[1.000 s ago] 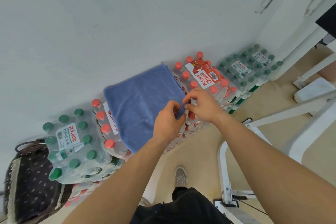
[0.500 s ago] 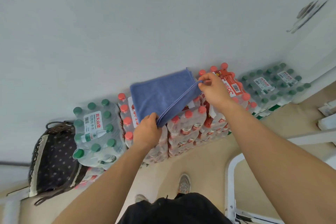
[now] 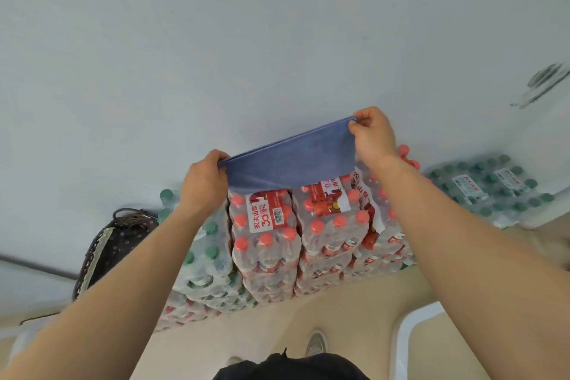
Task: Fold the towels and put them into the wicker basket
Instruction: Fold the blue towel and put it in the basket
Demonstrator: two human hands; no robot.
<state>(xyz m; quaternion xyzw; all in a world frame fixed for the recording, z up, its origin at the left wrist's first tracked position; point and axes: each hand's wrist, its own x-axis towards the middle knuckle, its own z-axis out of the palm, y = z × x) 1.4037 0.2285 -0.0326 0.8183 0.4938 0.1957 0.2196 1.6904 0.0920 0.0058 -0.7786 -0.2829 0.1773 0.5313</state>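
Observation:
A blue towel, folded double, hangs stretched between both hands above the stacked packs of red-capped water bottles. My left hand pinches its left corner. My right hand pinches the right corner, raised higher and closer to the wall. The towel's lower fold sags just over the bottle caps. A dark wicker basket with a dotted lining and a handle stands on the floor at the left, beside the bottle packs.
Packs of green-capped bottles sit left and right of the red-capped stack, all against a pale wall. A white frame stands at the lower right. My shoes are on the beige floor.
Both hands lifted the near edge of the towel up and away toward the wall, folding it over; the towel has come up off the bottle packs and is held taut in the air.

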